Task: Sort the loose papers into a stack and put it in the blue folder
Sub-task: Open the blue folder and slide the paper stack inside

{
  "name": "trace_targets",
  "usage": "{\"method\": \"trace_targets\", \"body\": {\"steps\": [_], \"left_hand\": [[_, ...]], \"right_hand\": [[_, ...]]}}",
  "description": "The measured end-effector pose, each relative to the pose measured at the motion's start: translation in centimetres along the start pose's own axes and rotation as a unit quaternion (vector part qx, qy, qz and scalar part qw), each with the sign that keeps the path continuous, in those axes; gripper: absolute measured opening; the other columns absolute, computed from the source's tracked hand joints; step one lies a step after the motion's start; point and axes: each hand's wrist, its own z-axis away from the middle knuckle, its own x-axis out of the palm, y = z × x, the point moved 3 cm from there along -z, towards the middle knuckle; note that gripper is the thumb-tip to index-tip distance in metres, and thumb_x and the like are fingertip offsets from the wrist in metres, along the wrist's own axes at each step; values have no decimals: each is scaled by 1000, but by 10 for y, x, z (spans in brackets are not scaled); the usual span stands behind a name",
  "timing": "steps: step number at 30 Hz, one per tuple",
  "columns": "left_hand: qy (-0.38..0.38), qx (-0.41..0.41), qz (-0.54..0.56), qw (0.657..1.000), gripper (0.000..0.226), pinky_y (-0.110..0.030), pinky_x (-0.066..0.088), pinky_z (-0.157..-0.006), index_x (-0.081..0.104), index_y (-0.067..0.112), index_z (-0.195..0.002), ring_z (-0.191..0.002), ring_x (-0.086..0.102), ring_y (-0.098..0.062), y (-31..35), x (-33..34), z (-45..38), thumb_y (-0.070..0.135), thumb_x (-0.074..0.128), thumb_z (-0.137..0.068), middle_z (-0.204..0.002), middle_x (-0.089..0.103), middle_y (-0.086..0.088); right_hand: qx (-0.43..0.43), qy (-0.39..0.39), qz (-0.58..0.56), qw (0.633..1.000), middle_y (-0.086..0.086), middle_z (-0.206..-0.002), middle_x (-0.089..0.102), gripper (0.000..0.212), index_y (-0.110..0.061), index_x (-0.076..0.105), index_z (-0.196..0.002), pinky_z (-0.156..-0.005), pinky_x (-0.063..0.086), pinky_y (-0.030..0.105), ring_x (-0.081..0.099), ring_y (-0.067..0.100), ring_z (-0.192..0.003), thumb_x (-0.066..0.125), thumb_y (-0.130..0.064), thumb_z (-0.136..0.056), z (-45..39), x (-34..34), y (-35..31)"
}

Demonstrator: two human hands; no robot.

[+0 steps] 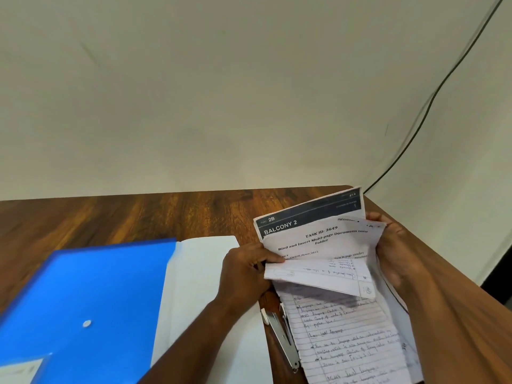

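Both hands hold the loose white lined and printed papers (332,273) at near right: left hand (243,275) fingers pinch a folded sheet, right hand (396,253) fingers curl round the far edge. Sorting looks unfinished; the blue plastic folder (83,300) lies unfilled at left on the wooden surface (138,217).

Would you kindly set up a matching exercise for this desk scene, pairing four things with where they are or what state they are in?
Things:
1. blue folder
2. stapler
3. printed task sheet
4. handwritten lined page

Places or states:
A. lying on the table between the left forearm and the papers
B. bottom-most visible sheet, under a folded-over page
C. lying on the table at the left
D. stands at the back of the bundle, dark header band on top

Pairs: 1-C, 2-A, 3-D, 4-B
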Motion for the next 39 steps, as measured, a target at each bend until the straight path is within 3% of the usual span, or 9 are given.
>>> {"method": "trace_targets", "body": {"steps": [4,10,17,20,22,29,31,33,39], "left_hand": [[17,-50,3,999,24,-35,66,-83,83,17,-98,-98,75,-8,4,-3,-1,9,92,-77,-103,80,9],[30,-102,-22,994,25,-15,57,-68,70,25,-88,-81,72,-5,12,-3,-4,17,92,-79,-86,75,17],[55,-255,47,964,82,-30,66,-77,41,32,-136,-87,78,-10,4,-5,-7,14,93,-76,-108,78,8],[54,-286,77,954,54,-41,67,-79,71,17,-124,-93,79,-15,-4,-5,-7,8,92,-76,-106,80,5],[63,-296,62,951,34,-33,67,-74,79,12,-110,-88,79,-14,-3,-5,-7,9,91,-78,-98,81,8],[89,-306,97,943,25,-21,62,-68,81,14,-104,-88,78,-9,0,-8,-7,11,90,-81,-98,81,9],[84,-318,107,938,25,-27,65,-71,81,13,-103,-87,79,-12,0,-7,-7,12,90,-80,-97,81,7],[84,-328,117,934,20,-33,66,-72,81,13,-98,-82,80,-16,-1,-8,-7,14,91,-80,-93,82,5],[114,-321,153,928,19,-34,66,-68,78,9,-96,-78,80,-20,12,-14,-17,16,89,-82,-94,82,-1]], "right_hand": [[-19,-11,-2,1000,6,-94,80,28,-12,69,-100,-65,64,27,75,17,-76,47,4,-101,3,2,1],[-26,-22,-22,999,7,-90,80,43,-19,79,-86,-66,63,32,75,21,-74,45,3,-99,5,1,4],[-51,-35,-43,997,2,-73,73,40,-16,72,-82,-54,55,21,66,12,-58,44,6,-101,6,4,5],[-52,-31,-51,997,4,-74,74,32,-12,69,-87,-54,56,22,67,14,-59,47,6,-100,4,5,9],[-52,-32,-60,996,4,-75,74,31,-13,69,-86,-54,57,22,67,15,-60,48,6,-99,4,7,9],[-47,-54,-63,996,8,-84,75,26,-8,70,-97,-61,58,26,69,19,-68,46,3,-99,7,9,6],[-33,-61,-68,995,9,-86,72,20,-3,66,-103,-62,57,25,67,19,-70,49,-12,-100,7,5,4],[-6,-52,-22,998,14,-93,71,38,-2,66,-109,-65,55,30,65,28,-76,72,-35,-91,6,-1,4],[36,-73,186,979,11,-103,81,40,-4,75,-112,-69,66,31,80,29,-89,87,1,-74,19,13,-6]]}}
